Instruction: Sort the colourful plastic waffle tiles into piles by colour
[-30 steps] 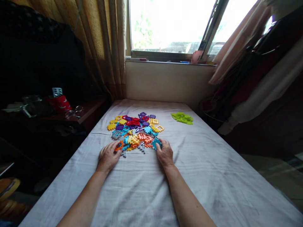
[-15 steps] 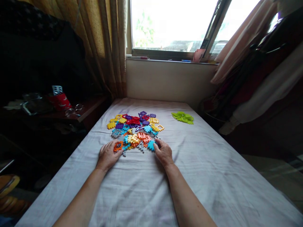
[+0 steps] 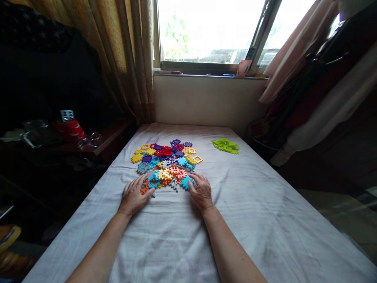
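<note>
1. The mixed pile [image 3: 167,162] of flat toothed pieces lies on the pale sheet [image 3: 165,239]; green pieces [image 3: 226,146] sit well apart, to its right
2. At the pile's near left edge, the left hand [image 3: 136,194] curves round an orange piece [image 3: 144,191], thumb apart from fingers; whether it grips, I cannot tell
3. At the pile's near right edge, the right hand [image 3: 202,190] has its thumb at a light blue piece [image 3: 185,182], fingers bent; a firm pinch cannot be made out
4. The pieces look like light, stiff plastic, probably slippery on one another; opposite toothed edges should give the best hold, though teeth may snag
5. Compared with a second ago, a dark teal piece no longer shows at the right hand, the light blue one does, and less orange shows by the left
</note>
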Tool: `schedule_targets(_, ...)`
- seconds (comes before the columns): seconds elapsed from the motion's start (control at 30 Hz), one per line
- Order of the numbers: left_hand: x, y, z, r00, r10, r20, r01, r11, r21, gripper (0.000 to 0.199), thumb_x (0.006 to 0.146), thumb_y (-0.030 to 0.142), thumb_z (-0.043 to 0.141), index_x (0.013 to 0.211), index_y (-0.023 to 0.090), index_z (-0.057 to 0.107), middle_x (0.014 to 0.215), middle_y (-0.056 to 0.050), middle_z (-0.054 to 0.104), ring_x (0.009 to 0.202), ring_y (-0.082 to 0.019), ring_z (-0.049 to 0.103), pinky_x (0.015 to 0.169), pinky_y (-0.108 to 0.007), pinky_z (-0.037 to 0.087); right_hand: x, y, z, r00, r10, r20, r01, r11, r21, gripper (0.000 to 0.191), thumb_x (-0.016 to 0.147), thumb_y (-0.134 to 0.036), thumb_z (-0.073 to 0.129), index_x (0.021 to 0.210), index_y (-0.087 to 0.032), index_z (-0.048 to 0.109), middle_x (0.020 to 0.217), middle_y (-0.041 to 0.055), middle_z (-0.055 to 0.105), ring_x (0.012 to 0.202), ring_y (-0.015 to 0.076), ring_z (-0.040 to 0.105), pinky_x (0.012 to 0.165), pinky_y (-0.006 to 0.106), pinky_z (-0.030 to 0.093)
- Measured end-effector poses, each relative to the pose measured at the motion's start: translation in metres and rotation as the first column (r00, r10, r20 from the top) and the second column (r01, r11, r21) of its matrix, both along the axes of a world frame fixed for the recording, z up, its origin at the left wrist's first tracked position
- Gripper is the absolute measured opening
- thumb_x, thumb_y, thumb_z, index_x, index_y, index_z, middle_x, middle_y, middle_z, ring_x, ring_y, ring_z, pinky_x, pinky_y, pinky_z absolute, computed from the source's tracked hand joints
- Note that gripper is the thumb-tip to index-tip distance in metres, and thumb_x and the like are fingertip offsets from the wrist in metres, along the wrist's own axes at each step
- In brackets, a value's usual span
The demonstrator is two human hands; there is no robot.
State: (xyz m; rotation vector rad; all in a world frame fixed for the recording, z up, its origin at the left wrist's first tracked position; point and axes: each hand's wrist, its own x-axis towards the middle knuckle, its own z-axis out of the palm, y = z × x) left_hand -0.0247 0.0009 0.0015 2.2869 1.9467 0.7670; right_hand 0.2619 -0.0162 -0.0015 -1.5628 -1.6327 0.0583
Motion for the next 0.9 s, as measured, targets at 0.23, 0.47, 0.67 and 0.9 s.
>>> schedule_targets(0.23, 0.005, -0.003, -0.003, 0.981, -0.168, -0.099, 0.174, 0.983, 0.057, 0.055, 0.084, 0.051, 0.062, 0.137, 0.036, 0.059, 0.156, -0.009, 0.044, 0.144, -0.033, 0.038, 0.117, -0.056, 0.029, -0.036, 0.009, 0.015, 0.921, 0.269, 0.281, -0.271, 0.962, -0.029, 0.038, 0.088, -0.033, 0.064, 0.126, -0.031, 0.068, 0.143, 0.0091, 0.057, 0.133, 0.0289, 0.046, 0.109, 0.046, 0.036)
schedule_targets(0.47, 0.009, 0.027, 0.004, 0.969, -0.227, -0.094, 0.233, 0.971, 0.051, 0.039, 0.086, 0.052, 0.059, 0.118, 0.034, 0.07, 0.148, -0.007, 0.053, 0.141, -0.033, 0.043, 0.117, -0.06, 0.027, -0.034, 0.039, 0.014, 0.907, 0.284, 0.31, -0.262, 0.959, -0.11, 0.025, 0.091, -0.038, 0.063, 0.114, -0.031, 0.072, 0.137, 0.0071, 0.062, 0.132, 0.0283, 0.047, 0.108, 0.047, 0.033)
schedule_targets(0.67, -0.007, 0.078, 0.015, 0.963, -0.114, 0.245, 0.086, 0.989, 0.121, 0.039, 0.091, 0.054, 0.046, 0.087, 0.024, 0.072, 0.119, -0.006, 0.073, 0.113, -0.024, 0.065, 0.107, -0.04, 0.047, -0.002, 0.043, 0.005, 0.983, 0.105, 0.148, -0.096, 0.993, -0.064, 0.019, 0.094, -0.03, 0.057, 0.101, -0.028, 0.074, 0.124, 0.0057, 0.069, 0.121, 0.0238, 0.056, 0.102, 0.04, 0.037)
schedule_targets(0.9, -0.022, 0.101, 0.002, 0.725, 0.079, 0.684, -0.161, 0.985, 0.057, 0.053, 0.088, 0.06, 0.042, 0.096, 0.017, 0.072, 0.101, -0.009, 0.077, 0.101, -0.023, 0.07, 0.094, -0.033, 0.054, -0.039, 0.037, 0.025, 0.903, 0.334, 0.27, -0.332, 0.942, -0.053, 0.035, 0.095, -0.036, 0.056, 0.128, -0.026, 0.065, 0.139, 0.0076, 0.061, 0.131, 0.024, 0.05, 0.112, 0.042, 0.032)
